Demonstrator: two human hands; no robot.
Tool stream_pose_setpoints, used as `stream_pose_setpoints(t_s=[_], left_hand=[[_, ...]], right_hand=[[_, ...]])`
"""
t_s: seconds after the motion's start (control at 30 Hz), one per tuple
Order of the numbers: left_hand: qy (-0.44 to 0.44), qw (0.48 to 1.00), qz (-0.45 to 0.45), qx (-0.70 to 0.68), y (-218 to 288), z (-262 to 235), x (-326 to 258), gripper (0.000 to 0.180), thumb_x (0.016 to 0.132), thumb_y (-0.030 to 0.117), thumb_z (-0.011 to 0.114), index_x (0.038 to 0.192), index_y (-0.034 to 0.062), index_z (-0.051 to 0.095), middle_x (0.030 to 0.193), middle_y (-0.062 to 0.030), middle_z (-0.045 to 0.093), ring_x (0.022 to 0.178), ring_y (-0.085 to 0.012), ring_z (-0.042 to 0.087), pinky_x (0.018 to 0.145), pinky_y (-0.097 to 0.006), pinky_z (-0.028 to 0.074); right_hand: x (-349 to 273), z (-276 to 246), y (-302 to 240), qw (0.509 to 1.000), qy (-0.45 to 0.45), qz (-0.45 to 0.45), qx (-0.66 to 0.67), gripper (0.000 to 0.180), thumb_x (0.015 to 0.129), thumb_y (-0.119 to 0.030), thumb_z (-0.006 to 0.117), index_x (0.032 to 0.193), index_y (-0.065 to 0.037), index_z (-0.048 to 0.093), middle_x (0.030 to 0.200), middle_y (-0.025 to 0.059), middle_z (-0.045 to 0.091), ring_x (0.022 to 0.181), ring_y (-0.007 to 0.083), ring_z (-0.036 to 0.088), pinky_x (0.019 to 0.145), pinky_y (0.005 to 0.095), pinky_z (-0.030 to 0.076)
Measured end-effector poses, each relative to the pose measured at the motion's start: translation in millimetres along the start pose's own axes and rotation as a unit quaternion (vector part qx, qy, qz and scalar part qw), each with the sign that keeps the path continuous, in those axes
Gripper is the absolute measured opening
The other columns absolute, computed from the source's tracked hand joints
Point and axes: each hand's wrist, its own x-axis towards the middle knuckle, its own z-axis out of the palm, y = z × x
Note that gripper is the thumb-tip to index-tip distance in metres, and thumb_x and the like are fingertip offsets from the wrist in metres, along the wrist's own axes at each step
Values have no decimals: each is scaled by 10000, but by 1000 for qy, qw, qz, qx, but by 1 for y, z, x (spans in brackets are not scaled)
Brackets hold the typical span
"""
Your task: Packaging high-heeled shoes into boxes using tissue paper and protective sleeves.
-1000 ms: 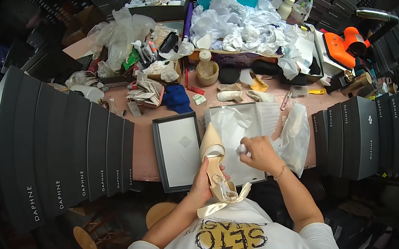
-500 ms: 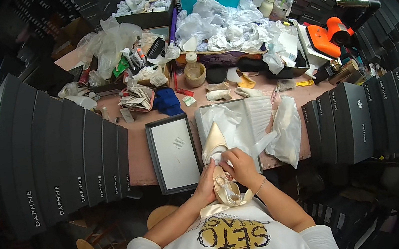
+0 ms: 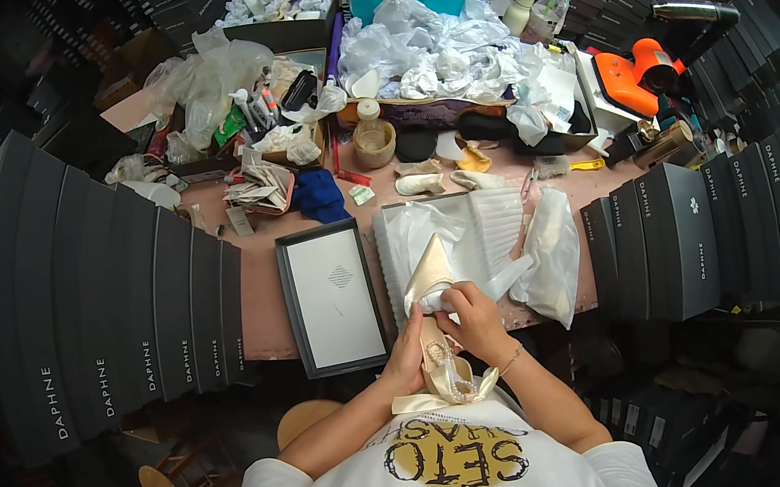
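Observation:
A cream pointed-toe shoe [image 3: 431,268] with a strap of pearls and a satin ribbon lies close to my body, its toe pointing away. My left hand [image 3: 406,360] is wrapped round its left side. Fingers of my right hand [image 3: 475,321] are pinched on white stuffing paper [image 3: 431,301] at the opening behind the toe; part of the paper is hidden by the fingers. Beyond the shoe is an open shoe box [image 3: 391,243] lined with white tissue. Left of it lies a dark-rimmed box lid [image 3: 332,295] with a white inside.
Stacks of dark shoe boxes stand left [image 3: 65,316] and right [image 3: 673,241] of the pink table [image 3: 266,309]. A white plastic bag [image 3: 551,267] lies beside the open box. Farther back are crumpled paper [image 3: 428,46], a blue cloth [image 3: 319,197], a jar [image 3: 374,142] and an orange device [image 3: 623,85].
The view has shifted slightly. My right hand has moved a little over the stuffing paper, while my left hand keeps its hold on the shoe.

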Motion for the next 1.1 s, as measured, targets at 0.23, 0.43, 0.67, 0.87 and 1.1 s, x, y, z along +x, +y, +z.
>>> stream_pose_setpoints(t_s=[0.23, 0.43, 0.67, 0.87, 1.1], left_hand=[[36, 999, -14, 35, 2, 9, -5, 540, 954, 575, 314, 1094, 83, 485, 853, -57, 546, 700, -176, 621, 636, -314, 553], [15, 997, -42, 61, 8, 17, -8, 684, 902, 682, 264, 1060, 66, 514, 859, -56, 559, 698, -171, 626, 634, -301, 548], [-20, 982, 70, 174, 34, 26, -2, 756, 880, 715, 235, 1030, 29, 514, 832, -67, 554, 688, -162, 620, 633, -302, 542], [-153, 948, 178, 216, 103, 34, 7, 772, 861, 686, 366, 1188, -4, 476, 936, -125, 589, 763, -172, 626, 698, -340, 563], [-62, 991, 96, 74, 98, 20, 24, 710, 867, 673, 408, 1070, 4, 534, 852, -82, 582, 755, -174, 629, 703, -314, 551]], right_hand=[[7, -5, 4, 998, -15, 66, -17, 470, 702, -143, 776, 1082, -42, 518, 989, 144, 567, 835, 303, 598, 704, 343, 495], [40, -27, 1, 987, -44, 49, 146, 1036, 642, -154, 814, 1444, -14, 173, 1217, 252, 506, 1077, 407, 539, 895, 388, 455], [61, -9, -4, 991, 58, 40, 116, 861, 724, -102, 739, 1431, -48, 250, 1248, 228, 513, 1002, 384, 602, 801, 383, 516], [82, -60, -34, 958, 43, -27, 281, 878, 751, -169, 768, 1447, -64, 245, 1369, 197, 428, 1116, 287, 554, 904, 361, 465], [6, -50, -13, 876, -88, 91, 466, 941, 702, -230, 819, 1448, -69, 269, 1368, 161, 440, 1155, 264, 531, 931, 367, 445]])
